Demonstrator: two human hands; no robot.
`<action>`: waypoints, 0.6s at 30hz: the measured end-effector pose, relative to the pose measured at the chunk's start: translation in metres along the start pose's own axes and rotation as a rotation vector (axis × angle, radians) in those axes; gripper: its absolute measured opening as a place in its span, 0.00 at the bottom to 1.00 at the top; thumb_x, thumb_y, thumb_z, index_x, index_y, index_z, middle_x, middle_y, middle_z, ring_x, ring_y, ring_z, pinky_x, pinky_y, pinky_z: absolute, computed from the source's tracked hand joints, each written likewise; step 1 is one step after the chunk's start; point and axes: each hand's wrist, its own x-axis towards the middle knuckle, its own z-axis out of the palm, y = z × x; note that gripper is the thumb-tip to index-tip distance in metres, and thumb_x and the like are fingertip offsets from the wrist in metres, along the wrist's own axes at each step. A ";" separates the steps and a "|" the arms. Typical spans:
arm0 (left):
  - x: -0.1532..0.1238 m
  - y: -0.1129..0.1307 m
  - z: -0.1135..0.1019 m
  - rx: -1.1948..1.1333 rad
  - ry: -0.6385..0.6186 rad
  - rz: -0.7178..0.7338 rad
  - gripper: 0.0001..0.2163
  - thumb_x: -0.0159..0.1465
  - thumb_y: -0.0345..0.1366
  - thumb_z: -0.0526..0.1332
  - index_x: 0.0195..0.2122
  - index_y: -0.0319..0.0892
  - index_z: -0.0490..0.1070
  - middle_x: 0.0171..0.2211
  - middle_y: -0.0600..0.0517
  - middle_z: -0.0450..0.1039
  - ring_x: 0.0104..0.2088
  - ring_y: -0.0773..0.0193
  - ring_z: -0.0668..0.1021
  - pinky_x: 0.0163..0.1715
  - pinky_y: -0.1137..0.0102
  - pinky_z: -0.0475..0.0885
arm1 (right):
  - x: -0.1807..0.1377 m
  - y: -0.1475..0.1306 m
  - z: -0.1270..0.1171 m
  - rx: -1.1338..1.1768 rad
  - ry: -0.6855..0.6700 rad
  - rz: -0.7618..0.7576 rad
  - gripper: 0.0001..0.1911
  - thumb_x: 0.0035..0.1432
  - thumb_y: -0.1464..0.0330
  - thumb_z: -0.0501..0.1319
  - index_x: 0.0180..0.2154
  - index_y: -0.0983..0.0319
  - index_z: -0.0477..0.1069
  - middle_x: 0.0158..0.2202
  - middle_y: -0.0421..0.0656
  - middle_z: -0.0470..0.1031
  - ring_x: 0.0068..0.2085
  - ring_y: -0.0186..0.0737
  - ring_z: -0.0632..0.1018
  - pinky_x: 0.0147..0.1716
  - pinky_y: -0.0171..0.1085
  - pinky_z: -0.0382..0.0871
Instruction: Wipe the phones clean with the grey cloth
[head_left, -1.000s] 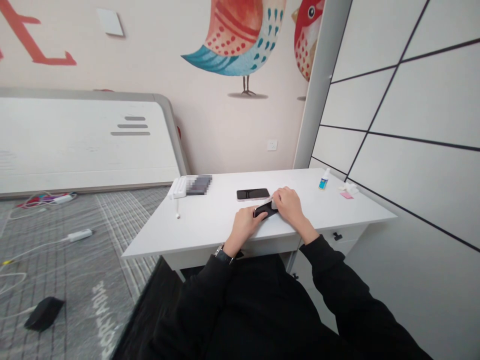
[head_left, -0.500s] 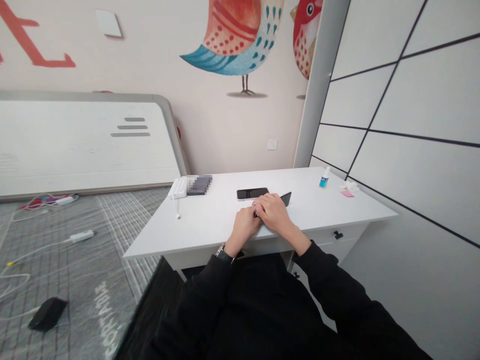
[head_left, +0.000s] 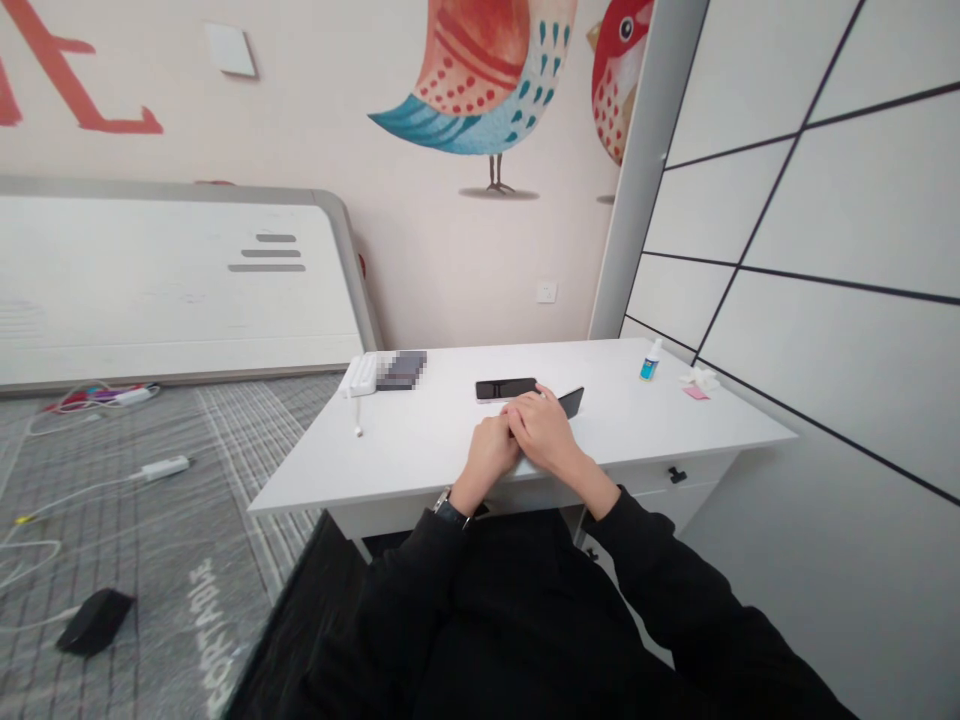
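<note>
My left hand and my right hand meet at the near middle of the white desk. Both are closed round a black phone, whose far end sticks out beyond my right fingers. My left hand grips its near end and my right hand lies over the top. A second black phone lies flat, screen up, just behind my hands.
A small blue-labelled bottle, a white wipe and a pink slip sit at the desk's right end. A white strip and a grey box lie at the far left. Cables and a black pouch are on the floor.
My right hand slid left along the phone toward my left hand, uncovering the phone's far end. The white bit at my right fingertips is no longer visible.
</note>
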 end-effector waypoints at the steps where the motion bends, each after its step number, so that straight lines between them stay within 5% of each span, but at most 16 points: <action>1: 0.000 0.000 0.000 0.006 -0.001 -0.008 0.15 0.70 0.44 0.63 0.52 0.40 0.73 0.49 0.47 0.76 0.47 0.58 0.80 0.48 0.57 0.78 | 0.000 -0.006 0.002 0.010 -0.009 -0.028 0.19 0.74 0.70 0.48 0.41 0.60 0.78 0.44 0.43 0.83 0.50 0.39 0.78 0.68 0.47 0.54; 7: -0.002 0.002 -0.002 -0.017 0.010 0.010 0.15 0.71 0.45 0.62 0.51 0.40 0.73 0.48 0.47 0.76 0.46 0.59 0.80 0.48 0.57 0.78 | 0.003 0.023 -0.003 -0.011 -0.050 -0.024 0.10 0.71 0.63 0.60 0.44 0.62 0.76 0.45 0.44 0.79 0.48 0.42 0.79 0.54 0.49 0.72; 13: -0.004 0.003 -0.005 -0.043 0.018 0.030 0.15 0.71 0.46 0.61 0.48 0.40 0.74 0.44 0.48 0.77 0.43 0.61 0.80 0.47 0.58 0.78 | 0.004 0.073 -0.017 -0.080 -0.004 0.121 0.15 0.69 0.60 0.62 0.51 0.62 0.73 0.52 0.47 0.76 0.49 0.44 0.79 0.50 0.49 0.76; 18: -0.002 0.002 -0.003 -0.033 0.013 0.023 0.15 0.71 0.46 0.61 0.50 0.40 0.74 0.46 0.48 0.77 0.44 0.60 0.80 0.47 0.58 0.78 | 0.003 0.041 -0.010 -0.051 -0.002 0.065 0.10 0.71 0.64 0.59 0.44 0.62 0.76 0.47 0.44 0.79 0.51 0.43 0.78 0.60 0.54 0.67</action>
